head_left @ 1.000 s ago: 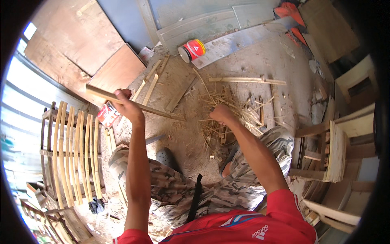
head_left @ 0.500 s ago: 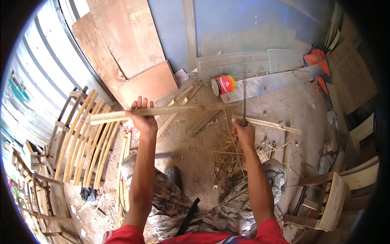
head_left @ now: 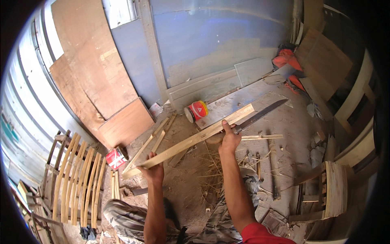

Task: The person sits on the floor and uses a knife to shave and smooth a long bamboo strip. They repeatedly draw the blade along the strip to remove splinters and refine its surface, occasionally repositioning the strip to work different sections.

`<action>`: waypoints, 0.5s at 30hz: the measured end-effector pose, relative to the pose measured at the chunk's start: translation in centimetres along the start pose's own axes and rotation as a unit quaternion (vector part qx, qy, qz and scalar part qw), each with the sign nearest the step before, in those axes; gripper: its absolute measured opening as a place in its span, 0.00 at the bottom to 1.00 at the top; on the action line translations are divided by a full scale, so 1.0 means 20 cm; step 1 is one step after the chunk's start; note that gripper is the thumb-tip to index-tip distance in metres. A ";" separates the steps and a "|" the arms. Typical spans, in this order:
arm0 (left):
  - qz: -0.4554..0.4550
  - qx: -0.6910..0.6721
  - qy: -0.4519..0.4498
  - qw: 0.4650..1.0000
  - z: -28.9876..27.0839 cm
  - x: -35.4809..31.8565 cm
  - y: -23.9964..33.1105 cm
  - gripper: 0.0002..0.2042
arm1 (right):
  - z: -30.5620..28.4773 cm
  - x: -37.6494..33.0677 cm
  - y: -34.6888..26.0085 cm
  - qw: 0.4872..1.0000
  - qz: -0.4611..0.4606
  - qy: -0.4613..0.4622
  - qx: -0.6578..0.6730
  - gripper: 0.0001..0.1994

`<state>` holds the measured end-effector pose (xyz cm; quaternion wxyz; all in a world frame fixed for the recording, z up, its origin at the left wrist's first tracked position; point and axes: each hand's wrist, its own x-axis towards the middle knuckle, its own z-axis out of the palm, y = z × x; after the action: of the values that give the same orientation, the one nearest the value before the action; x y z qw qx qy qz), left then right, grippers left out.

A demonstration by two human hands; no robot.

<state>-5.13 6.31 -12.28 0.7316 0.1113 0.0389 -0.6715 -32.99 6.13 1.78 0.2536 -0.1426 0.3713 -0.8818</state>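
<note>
A long, pale split-bamboo slat (head_left: pixel 191 142) slants across in front of me, its far end up to the right. My left hand (head_left: pixel 153 168) is closed round the slat near its lower left end. A machete (head_left: pixel 266 112) with a long dark blade points up and right from my right hand (head_left: pixel 230 140). That hand grips its handle, and the thumb and fingers also touch the slat. The blade lies just beside the slat's right end. Most of the handle is hidden by my fingers.
On the left stands a bamboo-slatted frame (head_left: pixel 77 183). A red can (head_left: pixel 197 111) lies near the blue wall (head_left: pixel 219 36), and another red container (head_left: pixel 116 157) is by the boards. Bamboo shavings (head_left: pixel 211 166) litter the floor between my legs. Curved slatted furniture (head_left: pixel 336 189) stands at right.
The slat has gone from nearly level to tilted, right end up. My left hand has turned from palm-up to a grip near its end. The machete has swung from upright toward the right, alongside the slat.
</note>
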 end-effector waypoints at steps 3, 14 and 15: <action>-0.236 0.048 0.278 0.930 -0.01 -0.15 -0.07 0.35 | -0.05 0.06 -0.03 0.999 0.016 -0.034 0.027 0.16; 0.181 0.626 -0.180 0.737 0.67 -0.38 -0.32 0.18 | 0.01 -0.12 -0.05 0.975 0.055 -0.215 -0.025 0.15; 0.188 0.626 -0.239 0.718 0.76 -0.35 -0.34 0.20 | 0.00 -0.14 -0.04 0.970 0.067 -0.231 -0.023 0.16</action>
<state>-13.90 9.29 3.13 0.5916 0.3843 -0.5881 -0.3955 -30.87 8.10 2.16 0.3876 -0.3230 0.3318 -0.7971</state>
